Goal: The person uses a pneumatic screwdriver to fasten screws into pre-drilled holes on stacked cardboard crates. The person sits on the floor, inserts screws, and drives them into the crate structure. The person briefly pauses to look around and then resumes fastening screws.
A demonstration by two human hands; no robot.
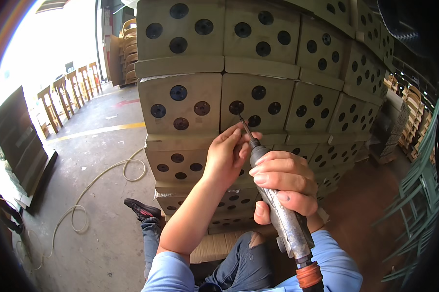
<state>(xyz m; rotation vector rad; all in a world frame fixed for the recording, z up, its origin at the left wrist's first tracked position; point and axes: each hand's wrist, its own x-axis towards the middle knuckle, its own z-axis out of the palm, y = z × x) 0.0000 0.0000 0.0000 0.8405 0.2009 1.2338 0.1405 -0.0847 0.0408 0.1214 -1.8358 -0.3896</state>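
Note:
My right hand [283, 185] is wrapped around a grey metal pneumatic screwdriver [287, 221] with an orange hose fitting at its lower end. Its thin bit [245, 127] points up toward a black round fitting [236, 107] on a tan wooden panel [258, 100]. My left hand [228, 152] pinches the bit near its tip, fingers closed around it. The panel belongs to a tall stack of similar panels, each with several black round fittings.
The stack of panels [180, 63] fills the view ahead. A pale hose [98, 180] loops over the concrete floor at left. Wooden chair frames [64, 95] stand at far left, green metal frames [419, 194] at right. My knee in torn jeans [244, 255] is below.

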